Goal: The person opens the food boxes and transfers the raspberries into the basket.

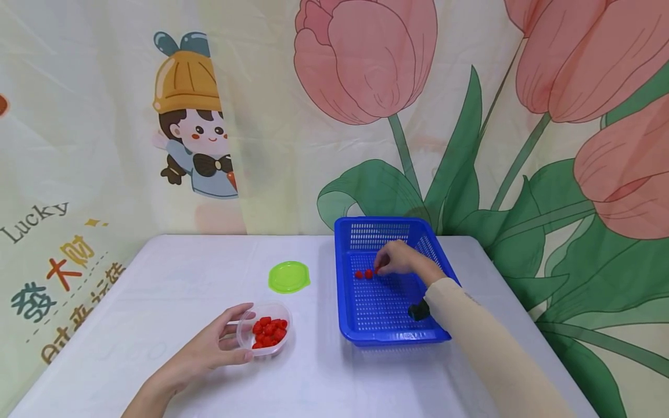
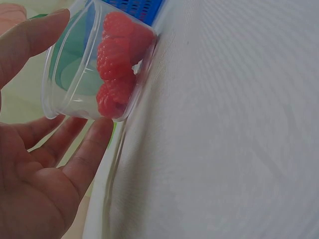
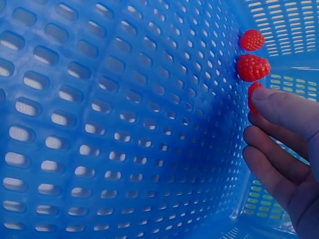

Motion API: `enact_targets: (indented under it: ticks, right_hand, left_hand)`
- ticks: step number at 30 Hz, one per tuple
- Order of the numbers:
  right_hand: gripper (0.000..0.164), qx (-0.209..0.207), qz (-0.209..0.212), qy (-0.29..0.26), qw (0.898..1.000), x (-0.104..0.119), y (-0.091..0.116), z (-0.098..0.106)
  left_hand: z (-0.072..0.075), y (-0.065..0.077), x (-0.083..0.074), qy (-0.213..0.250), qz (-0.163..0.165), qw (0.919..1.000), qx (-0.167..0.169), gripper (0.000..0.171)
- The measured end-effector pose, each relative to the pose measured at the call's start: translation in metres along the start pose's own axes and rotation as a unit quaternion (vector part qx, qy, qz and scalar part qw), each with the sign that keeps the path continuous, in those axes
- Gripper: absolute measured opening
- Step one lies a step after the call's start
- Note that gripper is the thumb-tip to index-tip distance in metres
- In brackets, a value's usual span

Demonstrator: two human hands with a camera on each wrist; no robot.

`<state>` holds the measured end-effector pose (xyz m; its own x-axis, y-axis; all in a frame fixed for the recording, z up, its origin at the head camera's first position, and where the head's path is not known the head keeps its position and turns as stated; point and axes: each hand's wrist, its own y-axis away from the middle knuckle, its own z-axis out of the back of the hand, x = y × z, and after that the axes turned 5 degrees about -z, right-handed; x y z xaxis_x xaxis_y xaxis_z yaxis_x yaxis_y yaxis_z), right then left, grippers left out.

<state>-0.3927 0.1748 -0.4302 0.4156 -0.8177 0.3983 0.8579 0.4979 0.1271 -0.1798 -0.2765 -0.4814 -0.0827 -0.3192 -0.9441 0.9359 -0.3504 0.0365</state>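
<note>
My left hand (image 1: 216, 342) holds a clear plastic container (image 2: 75, 99) from its left side, thumb and fingers on opposite sides. Several red raspberries (image 1: 269, 332) lie in the bottom of that container, which stands on the table. Inside the blue basket (image 1: 345, 302), my right hand (image 1: 397, 258) pinches a raspberry (image 3: 254, 97) between thumb and forefinger, low over the perforated floor. Two more raspberries are lined up beside it: a near one (image 3: 253, 68) and a farther one (image 3: 252, 40). The fingers partly hide the pinched raspberry.
A green lid (image 1: 289, 277) lies flat on the white table (image 1: 198, 273), between the container and the basket. The basket's raised walls surround my right hand. Behind the table hangs a printed cloth (image 1: 266, 116) with tulips.
</note>
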Motion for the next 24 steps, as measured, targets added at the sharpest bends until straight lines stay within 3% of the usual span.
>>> enact_targets:
  ticks: [24]
  right_hand:
    - [0.009,0.012,-0.014,0.01,1.0,-0.0037,-0.0024,-0.005]
  left_hand:
    - [0.0001,0.0006,-0.0006,0.006,0.001,1.0,0.002,0.091]
